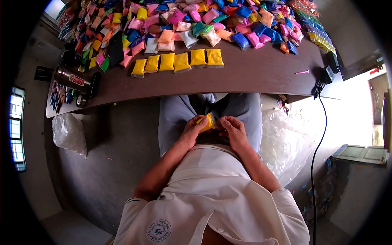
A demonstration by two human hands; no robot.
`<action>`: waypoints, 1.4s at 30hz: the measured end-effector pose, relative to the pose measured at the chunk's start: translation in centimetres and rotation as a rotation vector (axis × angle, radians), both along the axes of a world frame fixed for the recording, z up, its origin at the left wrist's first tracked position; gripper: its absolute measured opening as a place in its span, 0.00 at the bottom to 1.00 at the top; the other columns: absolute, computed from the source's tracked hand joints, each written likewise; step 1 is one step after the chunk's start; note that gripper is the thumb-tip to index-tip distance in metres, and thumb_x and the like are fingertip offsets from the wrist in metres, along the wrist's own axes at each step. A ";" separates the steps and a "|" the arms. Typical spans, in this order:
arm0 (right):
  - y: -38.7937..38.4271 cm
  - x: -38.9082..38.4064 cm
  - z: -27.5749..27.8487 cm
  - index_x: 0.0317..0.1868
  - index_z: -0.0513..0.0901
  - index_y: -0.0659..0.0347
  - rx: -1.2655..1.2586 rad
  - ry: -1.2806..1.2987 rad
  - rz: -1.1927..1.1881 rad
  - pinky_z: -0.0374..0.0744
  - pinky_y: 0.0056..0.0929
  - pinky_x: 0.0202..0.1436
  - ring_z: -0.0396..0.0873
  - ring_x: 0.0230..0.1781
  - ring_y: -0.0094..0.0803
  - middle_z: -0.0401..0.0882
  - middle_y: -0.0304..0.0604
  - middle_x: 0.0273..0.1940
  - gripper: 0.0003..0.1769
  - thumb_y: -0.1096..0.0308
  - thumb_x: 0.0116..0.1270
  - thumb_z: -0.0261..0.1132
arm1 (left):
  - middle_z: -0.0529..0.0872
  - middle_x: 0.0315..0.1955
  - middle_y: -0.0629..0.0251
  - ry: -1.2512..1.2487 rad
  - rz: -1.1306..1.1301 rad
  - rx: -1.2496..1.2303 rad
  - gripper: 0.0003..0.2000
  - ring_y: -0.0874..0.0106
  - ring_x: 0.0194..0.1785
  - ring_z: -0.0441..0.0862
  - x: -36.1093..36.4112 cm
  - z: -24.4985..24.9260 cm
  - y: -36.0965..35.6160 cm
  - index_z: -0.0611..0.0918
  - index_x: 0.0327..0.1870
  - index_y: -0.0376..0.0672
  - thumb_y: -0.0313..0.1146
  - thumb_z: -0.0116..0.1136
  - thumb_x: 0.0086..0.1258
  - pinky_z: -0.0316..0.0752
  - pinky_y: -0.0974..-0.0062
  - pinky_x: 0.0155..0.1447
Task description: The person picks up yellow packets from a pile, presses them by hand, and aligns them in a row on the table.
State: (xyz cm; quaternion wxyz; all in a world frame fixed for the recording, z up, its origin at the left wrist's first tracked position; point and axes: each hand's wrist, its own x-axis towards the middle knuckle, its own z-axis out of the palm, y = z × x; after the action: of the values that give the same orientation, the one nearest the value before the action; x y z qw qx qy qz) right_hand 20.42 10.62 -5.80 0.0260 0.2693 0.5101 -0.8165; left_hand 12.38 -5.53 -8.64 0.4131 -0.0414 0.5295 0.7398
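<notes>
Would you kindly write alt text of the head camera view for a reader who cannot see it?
A seated person's left hand and right hand together hold a small yellow plastic packet above the lap. Ahead, on a long brown table, six matching yellow packets lie in a row in front of a big heap of many-coloured packets.

Small packing workshop: a long brown table [253, 75] heaped with coloured powder packets [196, 24], a row of yellow packets [178, 62], bare concrete floor [118, 155], and clear plastic bags [69, 132].
</notes>
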 end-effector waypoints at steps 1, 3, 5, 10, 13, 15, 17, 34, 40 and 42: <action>0.0 0.1 -0.1 0.42 0.80 0.60 0.015 0.026 0.002 0.77 0.16 0.36 0.78 0.34 0.19 0.80 0.34 0.35 0.11 0.61 0.68 0.62 | 0.79 0.40 0.67 0.000 0.000 0.000 0.20 0.75 0.46 0.76 0.0 0.0 0.0 0.77 0.46 0.44 0.49 0.63 0.62 0.77 0.78 0.48; 0.0 0.3 -0.4 0.42 0.80 0.61 0.030 0.052 0.004 0.77 0.16 0.35 0.78 0.34 0.20 0.79 0.34 0.35 0.11 0.62 0.69 0.61 | 0.79 0.41 0.67 -0.019 0.001 -0.004 0.20 0.74 0.47 0.76 0.0 0.1 0.0 0.77 0.47 0.45 0.49 0.64 0.62 0.77 0.77 0.49; -0.1 0.4 -0.5 0.43 0.80 0.61 0.114 0.117 0.024 0.77 0.15 0.33 0.78 0.33 0.20 0.79 0.34 0.34 0.11 0.62 0.69 0.61 | 0.78 0.42 0.66 -0.028 0.002 -0.013 0.20 0.74 0.48 0.76 0.0 0.2 0.0 0.77 0.47 0.44 0.49 0.64 0.62 0.77 0.77 0.50; -0.2 0.5 0.0 0.44 0.80 0.63 0.174 0.100 0.031 0.76 0.15 0.33 0.78 0.32 0.19 0.79 0.35 0.34 0.13 0.61 0.68 0.61 | 0.77 0.44 0.64 -0.045 0.006 -0.052 0.22 0.73 0.50 0.75 0.0 1.0 0.0 0.76 0.49 0.44 0.49 0.65 0.61 0.77 0.76 0.51; -0.3 0.5 0.4 0.45 0.79 0.65 0.213 0.084 0.072 0.76 0.15 0.32 0.76 0.30 0.19 0.79 0.36 0.33 0.14 0.61 0.68 0.62 | 0.76 0.44 0.63 -0.056 0.002 -0.036 0.23 0.72 0.50 0.75 0.0 0.9 0.0 0.76 0.50 0.43 0.49 0.65 0.61 0.77 0.76 0.52; -0.3 0.4 0.5 0.45 0.79 0.66 0.225 0.063 0.108 0.76 0.15 0.31 0.75 0.29 0.18 0.79 0.36 0.32 0.15 0.60 0.68 0.62 | 0.76 0.44 0.63 -0.054 0.001 -0.035 0.23 0.72 0.51 0.75 0.0 1.1 0.0 0.75 0.50 0.44 0.49 0.65 0.61 0.77 0.75 0.52; -0.3 0.2 0.5 0.44 0.79 0.66 0.279 0.057 0.169 0.75 0.14 0.29 0.74 0.25 0.17 0.77 0.34 0.30 0.15 0.60 0.68 0.62 | 0.77 0.42 0.65 -0.042 0.025 -0.048 0.21 0.73 0.48 0.75 0.2 1.6 0.2 0.77 0.48 0.43 0.48 0.64 0.62 0.78 0.77 0.50; -0.3 0.2 0.3 0.43 0.76 0.63 0.345 0.034 0.175 0.73 0.15 0.30 0.71 0.25 0.17 0.75 0.35 0.29 0.13 0.60 0.71 0.57 | 0.77 0.39 0.67 -0.051 -0.010 0.003 0.21 0.75 0.45 0.77 0.0 1.1 0.1 0.76 0.48 0.42 0.47 0.65 0.61 0.77 0.80 0.49; -0.2 0.0 0.6 0.42 0.76 0.62 0.316 0.041 0.093 0.73 0.15 0.29 0.71 0.25 0.18 0.75 0.35 0.28 0.14 0.58 0.71 0.57 | 0.78 0.40 0.67 -0.021 -0.078 0.049 0.21 0.76 0.45 0.76 0.0 0.2 -0.1 0.76 0.49 0.42 0.46 0.64 0.63 0.73 0.80 0.51; -0.1 -0.1 0.7 0.41 0.76 0.62 0.314 0.045 0.084 0.72 0.15 0.29 0.71 0.25 0.18 0.75 0.35 0.28 0.14 0.58 0.71 0.57 | 0.78 0.40 0.68 0.018 -0.092 0.012 0.20 0.77 0.46 0.75 0.1 0.5 0.0 0.76 0.49 0.41 0.46 0.63 0.64 0.70 0.81 0.53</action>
State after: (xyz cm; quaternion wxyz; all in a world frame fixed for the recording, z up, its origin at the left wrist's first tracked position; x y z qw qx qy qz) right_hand 20.34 10.52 -5.12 0.0064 0.2301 0.6425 -0.7308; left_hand 12.44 -5.57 -8.16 0.4421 -0.0082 0.5302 0.7235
